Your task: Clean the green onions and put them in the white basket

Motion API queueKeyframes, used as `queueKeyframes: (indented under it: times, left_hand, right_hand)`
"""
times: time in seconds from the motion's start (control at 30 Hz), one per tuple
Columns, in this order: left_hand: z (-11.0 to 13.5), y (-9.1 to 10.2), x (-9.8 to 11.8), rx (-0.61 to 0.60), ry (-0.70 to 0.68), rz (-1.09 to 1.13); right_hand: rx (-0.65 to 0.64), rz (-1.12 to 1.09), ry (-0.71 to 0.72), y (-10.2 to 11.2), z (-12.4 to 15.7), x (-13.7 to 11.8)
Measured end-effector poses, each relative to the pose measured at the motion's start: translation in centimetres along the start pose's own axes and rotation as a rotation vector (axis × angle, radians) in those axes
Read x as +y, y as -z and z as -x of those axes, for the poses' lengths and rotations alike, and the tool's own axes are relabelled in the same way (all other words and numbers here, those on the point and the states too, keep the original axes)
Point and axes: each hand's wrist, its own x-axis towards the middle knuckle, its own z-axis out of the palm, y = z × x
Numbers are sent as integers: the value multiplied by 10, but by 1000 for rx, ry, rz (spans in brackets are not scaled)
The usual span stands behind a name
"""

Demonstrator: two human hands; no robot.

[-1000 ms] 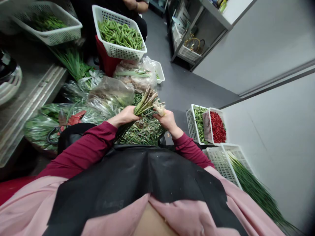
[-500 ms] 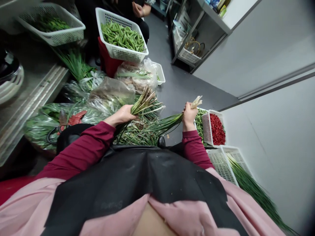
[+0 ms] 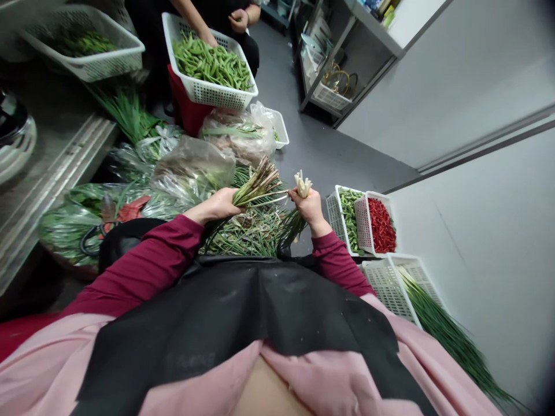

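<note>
My left hand (image 3: 220, 205) is closed around a bunch of green onions (image 3: 256, 184) whose brownish, untrimmed root ends point up and away. My right hand (image 3: 309, 207) grips a second bunch with clean white ends (image 3: 303, 185), its green leaves hanging below the fist. The right fingertips touch the tip of a pale stalk (image 3: 273, 199) that sticks out of the left bunch. Beneath both hands lies a heap of green onions and loose trimmings (image 3: 247, 234).
Ahead, another person's hand (image 3: 210, 39) reaches into a basket of green peppers (image 3: 254, 94). Plastic bags of greens (image 3: 191, 167) lie to the left. On the right stand baskets of red chillies (image 3: 381, 225), green pieces (image 3: 348, 214) and long green onions (image 3: 437, 318). A metal ledge (image 3: 93, 144) runs along the left.
My right hand has moved left with its bunch, up to the left bunch, and now touches a stalk there. The other person's arm has come into the pepper basket.
</note>
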Motion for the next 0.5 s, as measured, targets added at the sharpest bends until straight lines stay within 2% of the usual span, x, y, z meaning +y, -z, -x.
queueKeyframes:
  times: [0.1, 0.17, 0.2, 0.37, 0.5]
  left_hand:
    - [1, 3, -3, 4, -5, 36]
    - [1, 6, -6, 20, 7, 47]
    - [0, 8, -8, 29, 19, 50]
    - [-3, 10, -13, 70, 91, 184]
    - [-4, 3, -10, 64, 130, 338]
  right_hand:
    - [148, 111, 43, 5, -4, 6]
    - [268, 148, 8, 8, -7, 11]
    - [270, 138, -38, 8, -7, 13]
    - [-73, -53, -234, -12, 7, 7]
    - [-213, -393, -338, -29, 20, -8]
